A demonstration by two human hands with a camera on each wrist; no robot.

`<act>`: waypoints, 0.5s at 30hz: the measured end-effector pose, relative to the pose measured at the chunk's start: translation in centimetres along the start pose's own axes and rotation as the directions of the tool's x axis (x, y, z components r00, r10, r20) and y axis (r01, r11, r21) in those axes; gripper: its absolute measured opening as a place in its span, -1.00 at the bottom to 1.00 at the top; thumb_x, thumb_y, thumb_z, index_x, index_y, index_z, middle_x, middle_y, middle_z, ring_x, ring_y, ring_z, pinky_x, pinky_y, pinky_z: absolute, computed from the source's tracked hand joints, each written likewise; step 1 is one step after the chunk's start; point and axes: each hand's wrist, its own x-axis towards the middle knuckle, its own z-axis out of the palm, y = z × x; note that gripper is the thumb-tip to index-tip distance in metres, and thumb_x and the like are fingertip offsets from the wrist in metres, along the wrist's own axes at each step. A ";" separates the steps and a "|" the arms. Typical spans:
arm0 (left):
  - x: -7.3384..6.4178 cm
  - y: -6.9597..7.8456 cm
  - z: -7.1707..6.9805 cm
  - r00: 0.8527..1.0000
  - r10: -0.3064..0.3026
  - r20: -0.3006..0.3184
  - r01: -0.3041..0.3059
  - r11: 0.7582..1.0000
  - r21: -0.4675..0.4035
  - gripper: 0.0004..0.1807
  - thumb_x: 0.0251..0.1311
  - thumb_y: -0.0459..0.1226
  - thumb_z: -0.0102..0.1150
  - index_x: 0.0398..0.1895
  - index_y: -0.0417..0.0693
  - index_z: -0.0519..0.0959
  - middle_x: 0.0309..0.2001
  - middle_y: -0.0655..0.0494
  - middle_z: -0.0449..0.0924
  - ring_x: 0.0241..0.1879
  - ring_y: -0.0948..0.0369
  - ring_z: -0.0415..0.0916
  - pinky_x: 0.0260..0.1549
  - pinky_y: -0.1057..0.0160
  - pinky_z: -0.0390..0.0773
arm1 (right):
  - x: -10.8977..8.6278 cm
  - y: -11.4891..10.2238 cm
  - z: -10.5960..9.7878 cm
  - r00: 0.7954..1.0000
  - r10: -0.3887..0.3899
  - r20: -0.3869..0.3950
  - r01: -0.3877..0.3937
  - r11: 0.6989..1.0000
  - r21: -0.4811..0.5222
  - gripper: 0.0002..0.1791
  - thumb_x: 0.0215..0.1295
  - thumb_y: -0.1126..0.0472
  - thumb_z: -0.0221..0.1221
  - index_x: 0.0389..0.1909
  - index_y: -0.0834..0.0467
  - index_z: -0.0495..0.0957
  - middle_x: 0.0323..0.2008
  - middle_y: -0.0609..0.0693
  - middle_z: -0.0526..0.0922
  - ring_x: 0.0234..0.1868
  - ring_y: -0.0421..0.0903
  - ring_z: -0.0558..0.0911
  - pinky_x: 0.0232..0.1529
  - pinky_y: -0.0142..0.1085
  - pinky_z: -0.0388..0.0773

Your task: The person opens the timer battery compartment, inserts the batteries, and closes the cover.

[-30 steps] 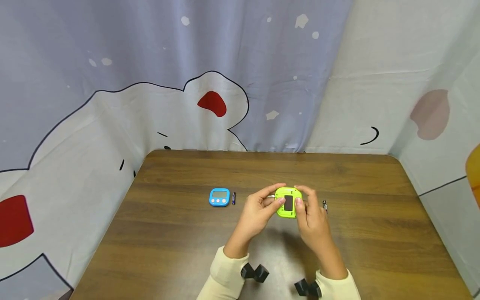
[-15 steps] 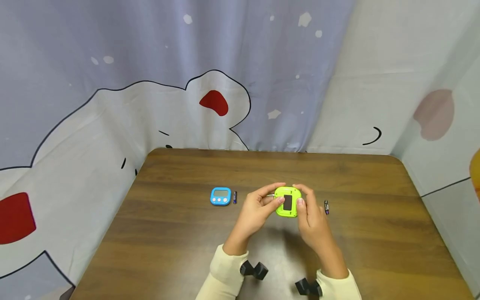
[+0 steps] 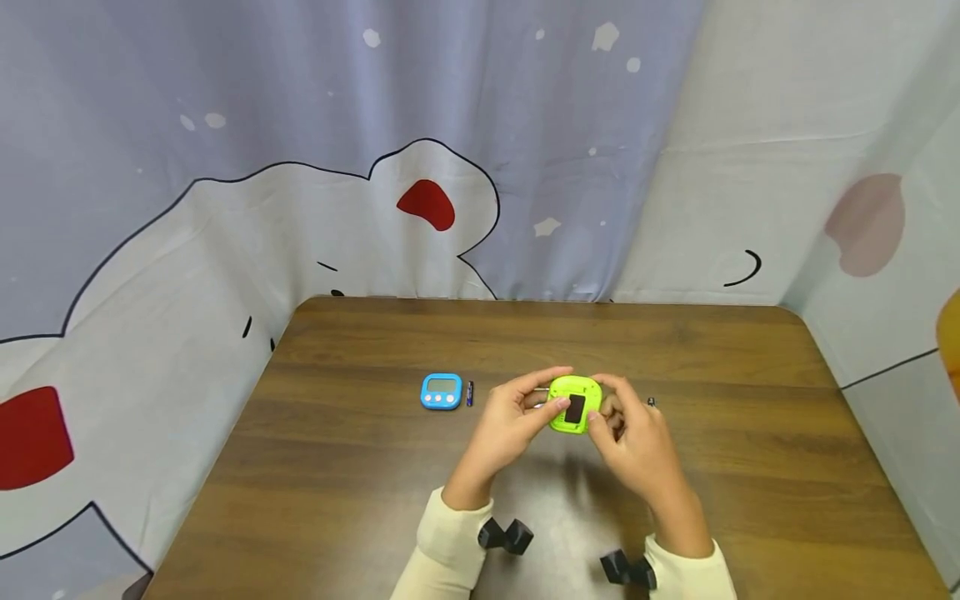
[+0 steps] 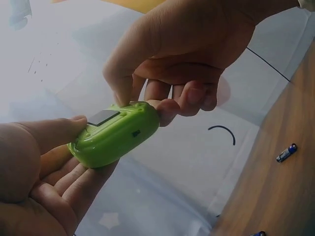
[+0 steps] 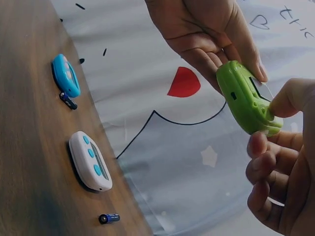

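Note:
A lime-green digital timer (image 3: 576, 403) is held above the table with its back, bearing a dark rectangle, facing up. My left hand (image 3: 517, 425) grips its left side, thumb on the back and fingers underneath. On the right, my right hand (image 3: 641, 442) pinches the timer's edge, its thumb at the lower right corner, as the right wrist view shows with the green timer (image 5: 246, 101). The remaining right fingers are curled below. A white timer (image 5: 88, 162) with blue buttons lies on the table, mostly hidden behind the hands in the head view.
A blue timer (image 3: 441, 392) lies left of the hands, with a small battery (image 3: 469, 393) beside it. Another battery (image 5: 109, 218) lies near the white timer, partly covered by the right hand in the head view. A printed curtain (image 3: 450, 100) hangs behind the wooden table (image 3: 337, 500).
My right hand has shifted slightly right, its thumb sliding down to the green timer's lower right corner. The timer has tilted a little. My left hand keeps its grip.

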 end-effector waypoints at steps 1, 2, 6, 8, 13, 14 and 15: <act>0.0 0.0 0.0 1.000 -0.003 -0.001 0.003 1.000 0.001 -0.60 0.26 -0.28 0.27 0.18 0.08 0.57 0.01 0.06 0.64 -0.09 0.18 0.66 -0.28 0.19 0.67 | 0.0 0.0 0.0 1.000 0.006 0.004 -0.006 1.000 -0.011 -0.57 0.09 0.37 0.21 0.04 0.21 0.46 -0.57 -0.23 0.43 -0.65 -0.35 0.38 -0.66 -0.43 0.35; 0.0 -0.1 0.0 1.000 -0.007 -0.002 0.007 1.000 0.002 -0.60 0.26 -0.28 0.27 0.18 0.07 0.58 0.01 0.05 0.64 -0.09 0.18 0.66 -0.28 0.19 0.67 | 0.0 0.0 0.0 1.000 0.012 0.009 -0.012 1.000 -0.018 -0.58 0.09 0.36 0.21 0.03 0.21 0.46 -0.57 -0.23 0.44 -0.65 -0.35 0.38 -0.66 -0.42 0.36; 0.1 -0.5 0.0 1.000 -0.031 -0.004 0.031 1.000 0.004 -0.60 0.28 -0.29 0.25 0.19 0.04 0.57 -0.01 -0.01 0.65 -0.11 0.18 0.66 -0.29 0.21 0.67 | 0.0 0.1 0.2 0.998 0.045 0.041 -0.044 0.999 -0.028 -0.57 0.10 0.35 0.21 0.04 0.21 0.45 -0.58 -0.23 0.45 -0.65 -0.35 0.40 -0.65 -0.40 0.38; 0.2 -0.7 -0.1 0.999 -0.052 -0.001 0.052 0.999 0.004 -0.60 0.28 -0.27 0.25 0.20 0.06 0.56 -0.04 -0.03 0.66 -0.13 0.19 0.66 -0.30 0.23 0.66 | 0.0 0.3 0.2 0.996 0.063 0.066 -0.062 0.998 -0.025 -0.57 0.12 0.36 0.20 0.06 0.21 0.44 -0.59 -0.23 0.45 -0.66 -0.34 0.40 -0.66 -0.39 0.39; 0.5 -1.3 0.0 0.995 -0.096 0.009 0.096 0.995 -0.019 -0.60 0.30 -0.29 0.23 0.20 0.05 0.55 -0.07 -0.05 0.67 -0.14 0.17 0.67 -0.31 0.24 0.66 | 0.2 0.5 0.0 0.983 0.103 0.154 -0.097 0.994 -0.044 -0.60 0.14 0.33 0.16 0.04 0.20 0.41 -0.62 -0.22 0.41 -0.68 -0.31 0.37 -0.68 -0.40 0.37; 0.5 -1.4 0.1 0.995 -0.100 0.009 0.100 0.995 -0.025 -0.60 0.30 -0.30 0.23 0.20 0.04 0.55 -0.07 -0.05 0.67 -0.14 0.16 0.67 -0.30 0.24 0.66 | 0.3 0.5 -0.1 0.979 0.109 0.171 -0.102 0.993 -0.051 -0.61 0.14 0.32 0.15 0.03 0.20 0.41 -0.63 -0.22 0.40 -0.68 -0.30 0.36 -0.68 -0.40 0.36; 0.5 -1.4 0.1 0.995 -0.101 0.010 0.101 0.994 -0.028 -0.61 0.30 -0.30 0.22 0.20 0.04 0.55 -0.07 -0.04 0.66 -0.14 0.15 0.67 -0.30 0.24 0.66 | 0.4 0.5 -0.2 0.975 0.118 0.187 -0.109 0.992 -0.057 -0.62 0.14 0.31 0.15 0.02 0.19 0.40 -0.63 -0.21 0.39 -0.68 -0.30 0.35 -0.68 -0.40 0.35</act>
